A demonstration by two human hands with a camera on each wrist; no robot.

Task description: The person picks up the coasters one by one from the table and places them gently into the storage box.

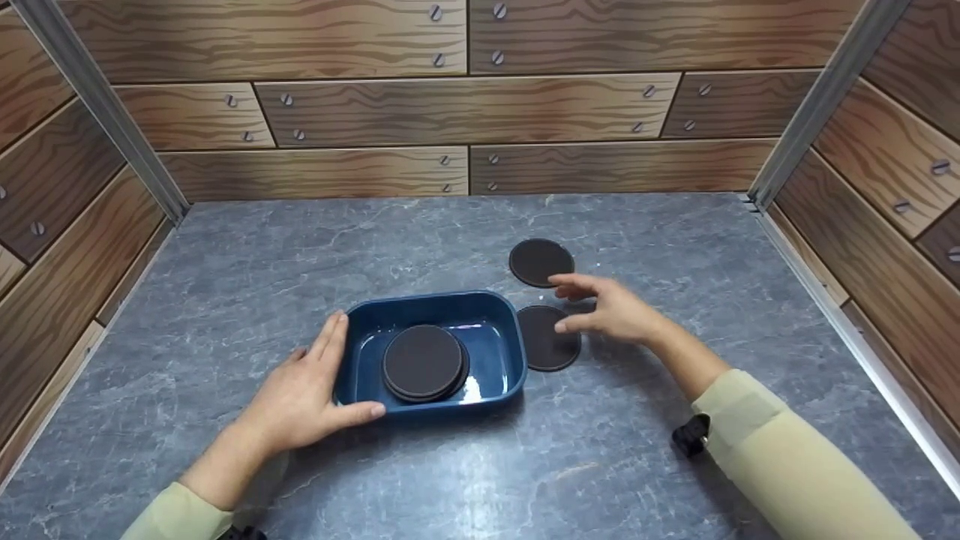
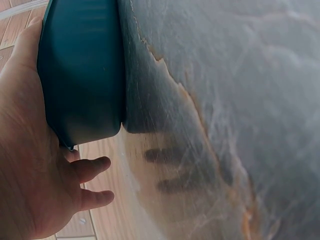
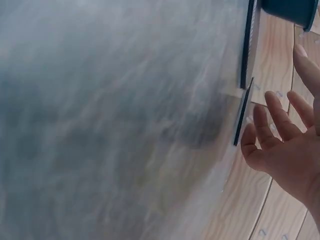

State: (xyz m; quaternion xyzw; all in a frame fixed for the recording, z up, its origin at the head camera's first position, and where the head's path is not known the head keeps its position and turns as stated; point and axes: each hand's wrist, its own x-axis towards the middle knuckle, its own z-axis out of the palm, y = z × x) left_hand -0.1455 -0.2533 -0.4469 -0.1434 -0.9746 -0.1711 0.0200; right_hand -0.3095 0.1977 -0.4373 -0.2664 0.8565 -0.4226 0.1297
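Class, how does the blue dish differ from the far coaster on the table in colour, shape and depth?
The dish is blue, while the far coaster is nearly black. The dish is a rounded rectangle; the far coaster is round. The dish has raised walls and holds stacked coasters, whereas the far coaster is flat and thin. Both rest on the table.

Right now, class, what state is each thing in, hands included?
Blue dish: upright, uncovered
Disc stack: flat inside the dish, slightly uneven
Far disc: flat on the table
Near disc: flat beside the dish
Left hand: against the dish's left end
Right hand: empty, near the loose discs
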